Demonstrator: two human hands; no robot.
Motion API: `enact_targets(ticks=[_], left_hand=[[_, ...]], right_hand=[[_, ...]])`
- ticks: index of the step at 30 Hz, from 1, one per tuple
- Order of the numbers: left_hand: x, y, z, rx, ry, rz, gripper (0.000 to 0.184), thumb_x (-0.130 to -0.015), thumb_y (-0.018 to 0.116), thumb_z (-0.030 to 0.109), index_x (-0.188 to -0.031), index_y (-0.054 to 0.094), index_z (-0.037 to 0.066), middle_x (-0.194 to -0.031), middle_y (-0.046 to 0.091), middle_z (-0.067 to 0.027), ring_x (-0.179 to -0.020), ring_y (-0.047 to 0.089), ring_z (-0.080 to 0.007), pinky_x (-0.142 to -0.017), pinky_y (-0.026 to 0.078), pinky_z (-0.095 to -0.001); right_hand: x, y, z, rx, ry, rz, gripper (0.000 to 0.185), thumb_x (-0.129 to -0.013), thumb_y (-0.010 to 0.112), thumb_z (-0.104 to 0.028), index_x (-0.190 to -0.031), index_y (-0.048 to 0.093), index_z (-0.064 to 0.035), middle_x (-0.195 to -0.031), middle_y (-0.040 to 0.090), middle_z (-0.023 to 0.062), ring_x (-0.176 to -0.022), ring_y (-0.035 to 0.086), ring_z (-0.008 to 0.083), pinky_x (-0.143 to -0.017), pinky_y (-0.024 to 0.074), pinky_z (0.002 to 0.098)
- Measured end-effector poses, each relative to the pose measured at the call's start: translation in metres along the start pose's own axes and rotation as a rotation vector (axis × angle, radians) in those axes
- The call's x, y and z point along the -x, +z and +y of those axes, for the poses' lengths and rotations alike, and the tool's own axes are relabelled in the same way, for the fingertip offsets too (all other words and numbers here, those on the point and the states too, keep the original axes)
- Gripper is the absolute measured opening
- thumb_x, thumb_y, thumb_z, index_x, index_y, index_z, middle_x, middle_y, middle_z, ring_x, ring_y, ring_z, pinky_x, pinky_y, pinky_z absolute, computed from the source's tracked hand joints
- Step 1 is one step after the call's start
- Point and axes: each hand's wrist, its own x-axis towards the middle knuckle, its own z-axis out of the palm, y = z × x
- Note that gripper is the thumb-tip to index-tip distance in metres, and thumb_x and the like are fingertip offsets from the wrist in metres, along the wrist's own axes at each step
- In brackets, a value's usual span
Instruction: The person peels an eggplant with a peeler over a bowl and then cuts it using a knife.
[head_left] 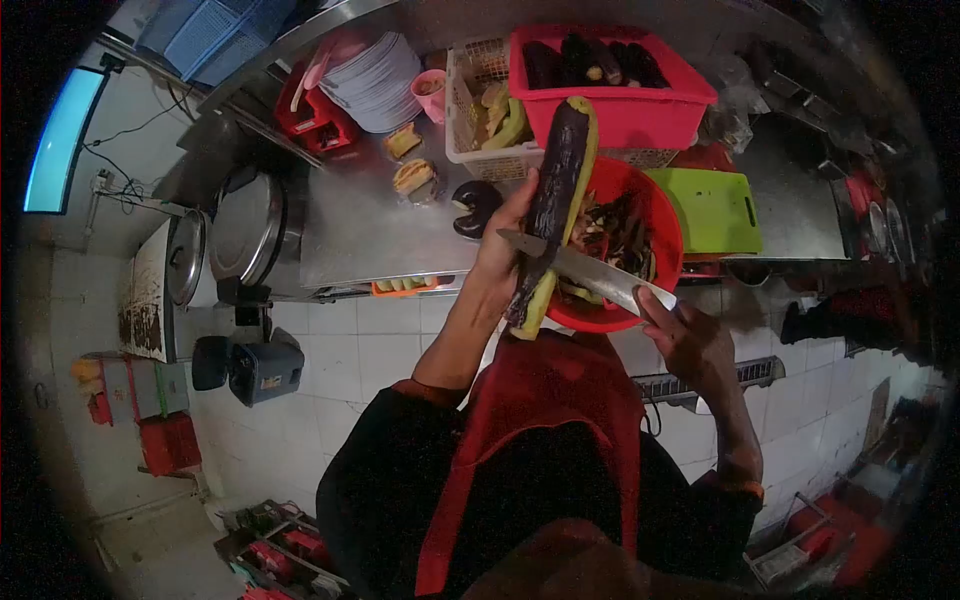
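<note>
My left hand (505,230) is wrapped round a long eggplant (563,175) and holds it slanted up and away from me. Its skin is dark, with a pale green peeled strip down the right side. My right hand (692,340) grips the handle of a broad knife (605,278). The blade lies across the lower part of the eggplant, its tip near my left wrist. Beneath them stands a round red tub (672,225) with dark peelings in it, partly hidden by the eggplant and the knife.
A pink bin (625,105) of dark long vegetables stands behind, beside a white basket (465,135) of peeled pieces. On the steel counter (350,230) are stacked plates (372,85), a pink cup (430,92) and a glossy dark object (478,208). Right is a green board (712,212).
</note>
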Motion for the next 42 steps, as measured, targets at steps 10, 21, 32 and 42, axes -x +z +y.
enact_targets(ticks=[10, 21, 32, 42], left_hand=[[-0.002, 0.0, -0.005, -0.114, 0.026, 0.163, 0.046, -0.098, 0.037, 0.042, -0.113, 0.054, 0.001, -0.088, 0.059, -0.0109, -0.072, 0.054, -0.0186, -0.061, 0.044, -0.0296], [0.005, 0.009, -0.002, -0.096, 0.04, 0.165, 0.044, -0.097, 0.042, 0.041, -0.114, 0.057, 0.003, -0.093, 0.066, -0.0094, -0.078, 0.064, -0.0172, -0.069, 0.052, -0.0303], [0.013, -0.003, -0.014, -0.111, -0.062, 0.152, 0.051, -0.097, 0.039, 0.043, -0.121, 0.051, -0.001, -0.093, 0.064, -0.0152, -0.073, 0.065, -0.0226, -0.061, 0.058, -0.0369], [0.019, 0.0, -0.014, -0.086, -0.039, 0.251, 0.042, -0.097, 0.04, 0.039, -0.124, 0.047, 0.007, -0.088, 0.062, -0.0121, -0.064, 0.061, -0.024, -0.06, 0.053, -0.0378]], right_hand=[[-0.003, 0.005, 0.009, 0.124, -0.082, 0.031, 0.069, -0.075, 0.074, -0.025, -0.137, 0.044, -0.0236, -0.08, 0.056, 0.0079, -0.059, 0.061, 0.0184, -0.048, 0.0514, 0.0334], [-0.002, 0.004, 0.015, 0.125, -0.113, 0.118, 0.069, -0.075, 0.074, -0.023, -0.137, 0.044, -0.0247, -0.076, 0.053, 0.0068, -0.055, 0.058, 0.0191, -0.046, 0.0502, 0.0333], [-0.003, 0.005, 0.023, 0.186, -0.091, 0.188, 0.065, -0.078, 0.072, -0.028, -0.137, 0.044, -0.027, -0.075, 0.052, 0.0046, -0.053, 0.059, 0.0188, -0.045, 0.0504, 0.0334], [-0.005, 0.002, 0.026, 0.172, -0.08, 0.192, 0.062, -0.077, 0.073, -0.026, -0.133, 0.049, -0.025, -0.076, 0.054, 0.0044, -0.055, 0.059, 0.0183, -0.045, 0.0493, 0.033]])
